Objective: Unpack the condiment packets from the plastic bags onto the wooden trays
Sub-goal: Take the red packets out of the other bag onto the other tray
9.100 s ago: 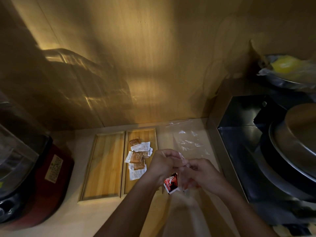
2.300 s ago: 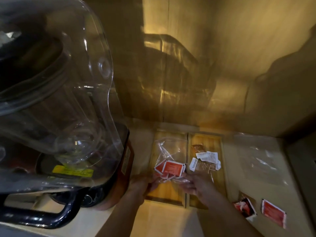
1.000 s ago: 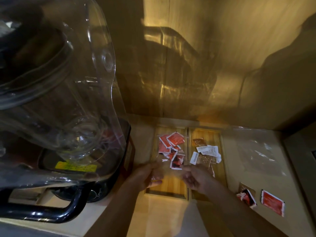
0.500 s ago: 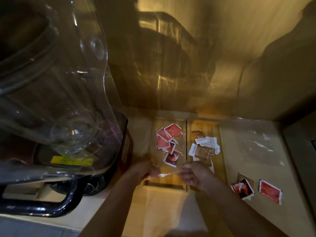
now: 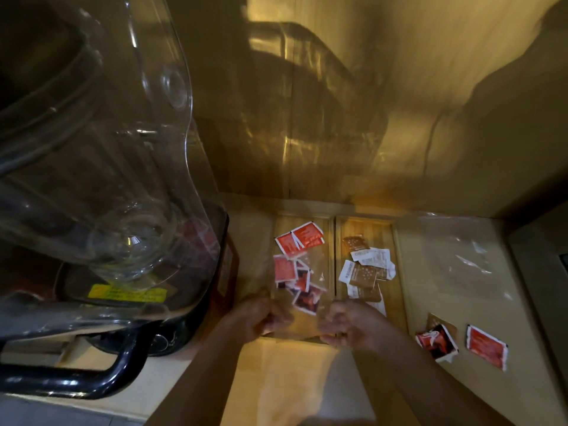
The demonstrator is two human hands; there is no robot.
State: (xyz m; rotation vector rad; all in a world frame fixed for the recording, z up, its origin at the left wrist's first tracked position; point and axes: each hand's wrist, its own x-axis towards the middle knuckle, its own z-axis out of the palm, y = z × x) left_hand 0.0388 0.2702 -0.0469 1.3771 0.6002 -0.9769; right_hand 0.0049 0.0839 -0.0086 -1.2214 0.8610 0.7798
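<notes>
Two wooden trays lie side by side against the wall. The left tray (image 5: pixel 327 229) holds several red packets (image 5: pixel 299 241). The right tray (image 5: pixel 368 227) holds brown and white packets (image 5: pixel 364 269). My left hand (image 5: pixel 261 318) and my right hand (image 5: pixel 350 324) each pinch an edge of a clear plastic bag (image 5: pixel 302 302) stretched between them over the near end of the left tray. The bag looks empty; red packets show through it. Two more red packets (image 5: pixel 436 341) (image 5: pixel 487 345) lie loose on the counter to the right.
A big clear blender jar (image 5: pixel 92 149) on a dark red base (image 5: pixel 196 333) fills the left side, close to my left hand. Another empty clear bag (image 5: pixel 464 259) lies flat on the counter right of the trays. A wood-panel wall stands behind.
The red packets have come out of the bag onto the left tray. My hands have drawn the emptied bag back toward me, low over the tray's near end.
</notes>
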